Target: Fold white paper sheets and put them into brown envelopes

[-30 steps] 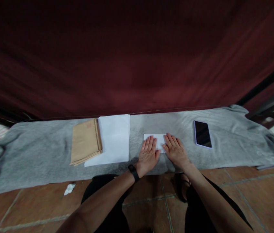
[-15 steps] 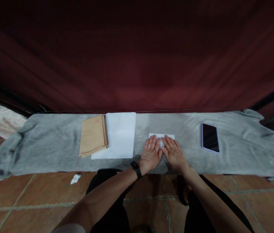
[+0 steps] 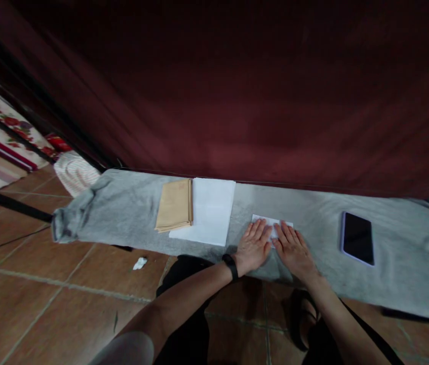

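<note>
A small piece of white paper, which looks folded, lies on the grey cloth under both my hands. My left hand, with a black band at the wrist, rests flat on its left part, fingers stretched out. Flat on the right part is my right hand, its fingers also extended and slightly spread. Both palms face down, and they cover much of the paper. To the left lies a stack of white sheets, partly beneath a pile of brown envelopes.
A phone with a pale purple case lies to the right on the grey cloth that covers the long narrow surface. Behind it hangs a dark red curtain. A crumpled white scrap is on the tiled floor.
The view has swung to the left and tilted, so the things appear further right and more floor shows at left. My hands stay flat on the white paper.
</note>
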A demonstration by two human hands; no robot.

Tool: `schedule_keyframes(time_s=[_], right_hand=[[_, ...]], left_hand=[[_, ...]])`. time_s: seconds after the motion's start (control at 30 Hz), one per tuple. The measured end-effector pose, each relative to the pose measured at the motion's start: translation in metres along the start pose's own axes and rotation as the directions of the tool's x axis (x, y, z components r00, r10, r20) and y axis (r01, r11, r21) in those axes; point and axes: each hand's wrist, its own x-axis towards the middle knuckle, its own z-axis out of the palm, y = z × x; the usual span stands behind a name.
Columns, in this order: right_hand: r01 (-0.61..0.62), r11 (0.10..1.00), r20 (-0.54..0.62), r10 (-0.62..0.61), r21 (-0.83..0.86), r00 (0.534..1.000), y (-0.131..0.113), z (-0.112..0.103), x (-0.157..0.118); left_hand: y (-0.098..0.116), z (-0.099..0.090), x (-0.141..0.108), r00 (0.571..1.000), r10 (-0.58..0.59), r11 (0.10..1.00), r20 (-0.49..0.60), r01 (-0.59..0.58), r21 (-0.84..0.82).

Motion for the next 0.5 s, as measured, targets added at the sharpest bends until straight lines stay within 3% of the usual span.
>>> schedule_keyframes(time_s=[0.17,0.4,0.5], right_hand=[[-0.003,1.0,-0.026,0.003,0.014,1.0,0.001,0.0,0.003],[0.038,0.992,0.047,-0.044,0.123,0.998,-0.029,-0.008,0.014],[-0.002,0.992,0.032,-0.003,0.128,0.999,-0.027,-0.008,0.012]], left_hand=[[-0.001,0.0,-0.003,0.997,0.031,0.999,0.064,-0.032,0.022],[0.001,0.001,-0.002,0.997,0.004,0.999,0.078,-0.007,0.041],[0.001,0.0,-0.001,0.996,-0.036,0.999,0.084,0.035,0.021]])
